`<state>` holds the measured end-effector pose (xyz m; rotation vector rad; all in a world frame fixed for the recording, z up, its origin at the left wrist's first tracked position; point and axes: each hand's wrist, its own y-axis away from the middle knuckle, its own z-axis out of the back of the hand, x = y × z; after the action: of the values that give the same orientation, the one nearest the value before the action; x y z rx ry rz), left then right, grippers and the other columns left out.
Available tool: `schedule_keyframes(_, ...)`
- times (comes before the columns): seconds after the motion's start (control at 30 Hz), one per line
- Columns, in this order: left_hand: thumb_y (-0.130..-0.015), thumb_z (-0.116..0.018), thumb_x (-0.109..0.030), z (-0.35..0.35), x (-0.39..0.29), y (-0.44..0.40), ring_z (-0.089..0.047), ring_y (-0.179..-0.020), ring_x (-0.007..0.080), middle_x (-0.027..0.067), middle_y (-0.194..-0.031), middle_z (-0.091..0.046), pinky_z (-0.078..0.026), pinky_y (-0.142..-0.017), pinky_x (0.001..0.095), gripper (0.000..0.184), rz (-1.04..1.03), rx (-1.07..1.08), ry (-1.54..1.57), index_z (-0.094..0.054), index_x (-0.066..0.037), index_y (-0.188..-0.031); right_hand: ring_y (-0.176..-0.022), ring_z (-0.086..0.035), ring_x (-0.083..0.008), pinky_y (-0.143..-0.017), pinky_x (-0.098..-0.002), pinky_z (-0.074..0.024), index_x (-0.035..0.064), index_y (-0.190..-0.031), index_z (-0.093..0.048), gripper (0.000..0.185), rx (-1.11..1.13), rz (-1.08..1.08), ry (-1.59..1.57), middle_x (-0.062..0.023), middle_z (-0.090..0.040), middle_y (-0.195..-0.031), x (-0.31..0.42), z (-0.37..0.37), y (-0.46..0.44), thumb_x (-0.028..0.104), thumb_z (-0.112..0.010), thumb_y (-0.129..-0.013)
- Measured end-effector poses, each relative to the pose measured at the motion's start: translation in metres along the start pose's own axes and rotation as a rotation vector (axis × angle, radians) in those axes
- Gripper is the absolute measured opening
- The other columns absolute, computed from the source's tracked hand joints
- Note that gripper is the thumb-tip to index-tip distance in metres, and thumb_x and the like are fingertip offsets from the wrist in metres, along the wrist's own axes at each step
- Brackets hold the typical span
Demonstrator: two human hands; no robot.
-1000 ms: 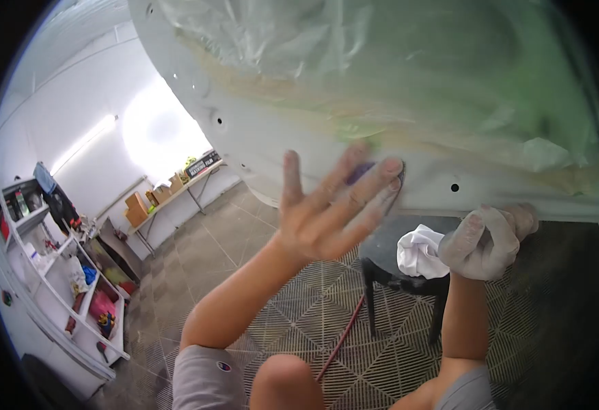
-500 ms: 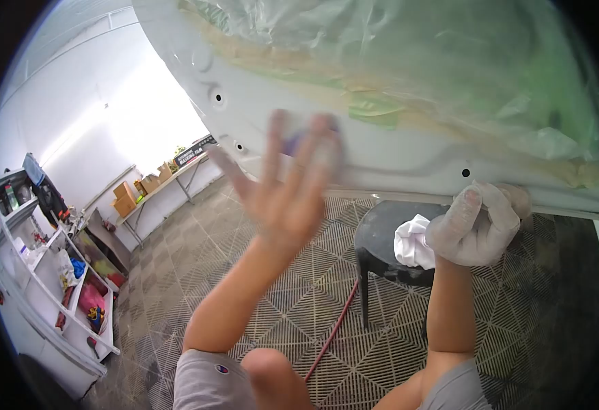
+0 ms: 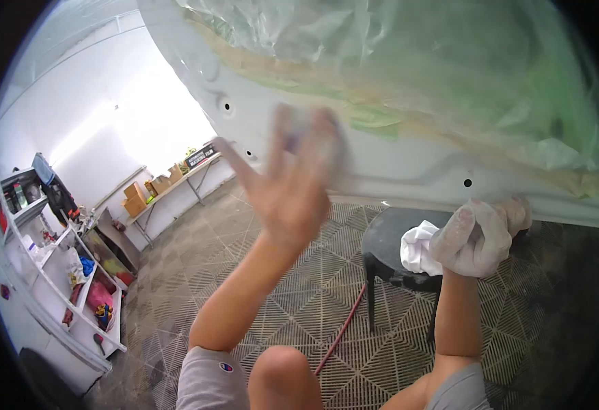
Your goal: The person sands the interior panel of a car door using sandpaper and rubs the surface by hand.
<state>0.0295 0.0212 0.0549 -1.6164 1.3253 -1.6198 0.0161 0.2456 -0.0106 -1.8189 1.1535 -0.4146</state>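
My left hand (image 3: 292, 181), blurred by motion, lies over the pale panel (image 3: 388, 154) with its fingers spread. Under its fingertips is a purple pad (image 3: 292, 142), mostly hidden and also smeared. Green and tan masking tape (image 3: 374, 123) and clear film (image 3: 436, 61) cover the upper panel. My right hand (image 3: 475, 236), coated whitish or gloved, is curled at the panel's lower edge; whatever its fingers close on is hidden. Just left of it, a crumpled white cloth (image 3: 419, 247) rests on a black stool (image 3: 385, 236).
A red hose (image 3: 342, 331) runs over the patterned floor tiles (image 3: 286, 304). White shelves (image 3: 53, 256) with assorted items stand at the left. Farther back, a long table (image 3: 193, 175) carries cardboard boxes (image 3: 134, 199) and a black box (image 3: 200, 156).
My left hand and the purple pad have moved left along the panel since the earliest frame. My right hand stays at the lower edge. The view has shifted slightly.
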Motion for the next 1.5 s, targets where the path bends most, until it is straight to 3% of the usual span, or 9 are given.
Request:
schedule_keyframes(0.13, -0.095, -0.054, 0.003, -0.008, 0.045, -0.003, -0.054, -0.134, 0.0395, 0.0099, -0.130, -0.069, -0.004, -0.121, 0.0622, 0.027, -0.078, -0.031, -0.023, -0.069, -0.009, -0.114, -0.078, -0.046, -0.0154, -0.096, -0.0423, -0.0370, 0.0112, -0.107, -0.056, 0.014, -0.020, 0.020, -0.019, 0.0060, -0.051, -0.068, -0.003, 0.001, 0.003, 0.015, -0.058, -0.094)
schedule_keyframes(0.27, -0.101, -0.048, 0.001, -0.011, 0.075, -0.027, -0.051, -0.137, 0.0393, 0.0146, -0.135, -0.065, -0.015, -0.118, 0.0644, 0.028, 0.280, -0.077, 0.050, -0.068, -0.005, -0.120, -0.077, -0.047, -0.0158, -0.093, -0.0414, -0.0375, 0.0118, -0.108, -0.056, 0.015, -0.020, 0.018, -0.016, 0.0053, -0.053, -0.070, 0.000, 0.001, -0.001, 0.015, -0.058, -0.093)
schedule_keyframes(0.5, -0.097, -0.053, 0.005, 0.005, 0.022, 0.033, -0.047, -0.140, 0.0386, 0.0176, -0.137, -0.063, -0.010, -0.122, 0.0587, 0.027, 0.025, 0.069, 0.047, -0.070, -0.004, -0.116, -0.076, -0.048, -0.0165, -0.089, -0.0408, -0.0382, 0.0127, -0.106, -0.055, 0.014, -0.041, 0.032, 0.002, 0.0056, -0.052, -0.068, -0.004, 0.002, 0.000, 0.015, -0.058, -0.092)
schedule_keyframes(0.67, -0.095, -0.055, 0.004, -0.003, 0.037, 0.013, -0.042, -0.144, 0.0396, 0.0148, -0.138, -0.064, -0.006, -0.119, 0.0651, 0.031, 0.416, -0.054, 0.216, -0.069, -0.008, -0.120, -0.076, -0.047, -0.0171, -0.088, -0.0411, -0.0386, 0.0111, -0.107, -0.056, 0.016, -0.035, 0.032, -0.035, 0.0045, -0.052, -0.069, -0.003, 0.001, -0.001, 0.013, -0.058, -0.091)
schedule_keyframes(0.7, -0.101, -0.050, 0.001, 0.001, 0.022, 0.026, -0.042, -0.144, 0.0379, 0.0172, -0.139, -0.062, -0.015, -0.122, 0.0537, 0.027, 0.396, 0.004, 0.139, -0.067, -0.001, -0.123, -0.076, -0.047, -0.0171, -0.088, -0.0411, -0.0386, 0.0111, -0.107, -0.056, 0.016, -0.035, 0.027, -0.036, 0.0045, -0.052, -0.069, -0.002, 0.002, 0.001, 0.013, -0.058, -0.091)
schedule_keyframes(0.83, -0.100, -0.050, 0.003, 0.009, -0.004, 0.051, -0.045, -0.142, 0.0399, 0.0184, -0.136, -0.064, -0.008, -0.121, 0.0614, 0.031, 0.167, 0.083, 0.125, -0.067, -0.004, -0.125, -0.078, -0.048, -0.0190, -0.090, -0.0440, -0.0405, 0.0077, -0.105, -0.057, 0.014, -0.042, 0.036, -0.049, 0.0009, -0.054, -0.072, -0.003, 0.003, 0.007, 0.009, -0.058, -0.090)
schedule_keyframes(1.0, -0.097, -0.055, 0.000, -0.010, 0.069, 0.000, -0.045, -0.141, 0.0429, 0.0131, -0.135, -0.066, -0.003, -0.119, 0.0666, 0.028, 0.505, -0.133, 0.321, -0.069, -0.009, -0.119, -0.080, -0.049, -0.0208, -0.094, -0.0471, -0.0417, 0.0045, -0.103, -0.058, 0.013, -0.024, 0.027, -0.083, -0.0027, -0.055, -0.076, -0.001, 0.005, 0.005, 0.006, -0.057, -0.090)
schedule_keyframes(1.2, -0.103, -0.050, -0.005, 0.000, -0.019, 0.050, -0.040, -0.144, 0.0439, 0.0133, -0.138, -0.064, -0.005, -0.118, 0.0671, 0.025, 0.424, 0.019, 0.097, -0.066, -0.005, -0.122, -0.077, -0.049, -0.0174, -0.094, -0.0434, -0.0370, 0.0111, -0.108, -0.056, 0.019, -0.056, 0.004, -0.012, 0.0046, -0.055, -0.068, 0.002, 0.001, 0.003, 0.012, -0.059, -0.090)
schedule_keyframes(1.5, -0.098, -0.054, -0.003, -0.009, 0.016, 0.039, -0.039, -0.145, 0.0418, 0.0128, -0.138, -0.064, 0.000, -0.118, 0.0678, 0.030, 0.462, -0.057, 0.020, -0.066, -0.009, -0.125, -0.080, -0.049, -0.0208, -0.094, -0.0476, -0.0414, 0.0044, -0.103, -0.057, 0.012, 0.000, -0.009, -0.051, -0.0023, -0.055, -0.078, 0.003, 0.004, 0.003, 0.008, -0.058, -0.092)
